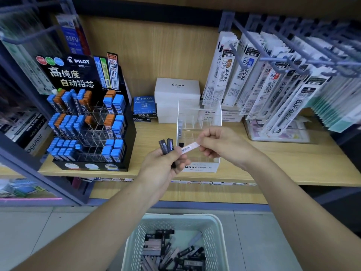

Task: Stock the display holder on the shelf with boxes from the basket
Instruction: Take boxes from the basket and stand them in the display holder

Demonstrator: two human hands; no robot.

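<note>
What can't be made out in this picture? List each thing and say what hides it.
Head view only:
- dark boxes: lower ends hidden inside the left hand; their number is unsure.
- white box: print too small; one end covered by the right hand.
- display holder: front slots hidden behind both hands.
- basket: near part cut off by the bottom edge.
- hanging packs, upper left: blurred.
</note>
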